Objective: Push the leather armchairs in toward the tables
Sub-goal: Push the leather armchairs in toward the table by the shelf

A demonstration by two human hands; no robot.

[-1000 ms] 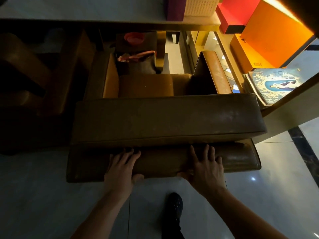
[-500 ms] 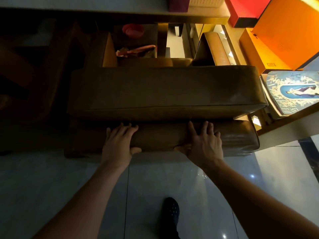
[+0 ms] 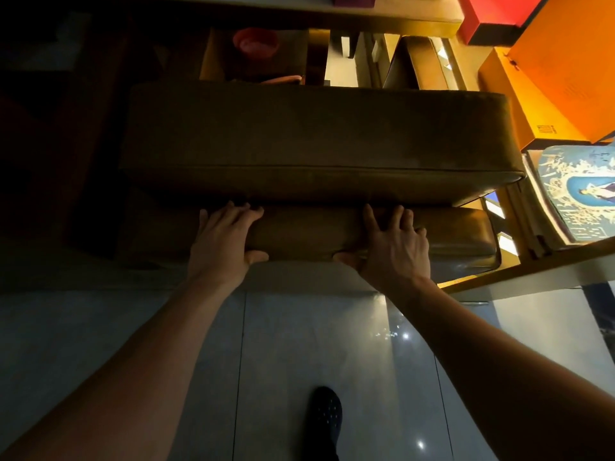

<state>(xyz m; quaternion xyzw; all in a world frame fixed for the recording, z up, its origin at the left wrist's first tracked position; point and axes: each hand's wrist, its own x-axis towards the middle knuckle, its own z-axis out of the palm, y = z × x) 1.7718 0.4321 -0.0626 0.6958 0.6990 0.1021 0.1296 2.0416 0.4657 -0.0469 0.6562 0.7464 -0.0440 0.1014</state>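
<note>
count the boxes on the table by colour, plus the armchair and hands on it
orange cardboard boxes: 2
red box with black base: 1
brown leather armchair: 1
bare hands, left and right, on it: 2
total: 6

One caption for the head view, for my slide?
Both hands press flat on the brown leather armchair back.

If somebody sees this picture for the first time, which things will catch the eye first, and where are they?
In the centre, both hands press flat against the back of a brown leather armchair: the left hand and the right hand, spread apart on its lower roll. At the upper right, brightly lit orange boxes and a red box stand out against the dim room. At the bottom, a dark shoe rests on the glossy tiled floor.
</note>
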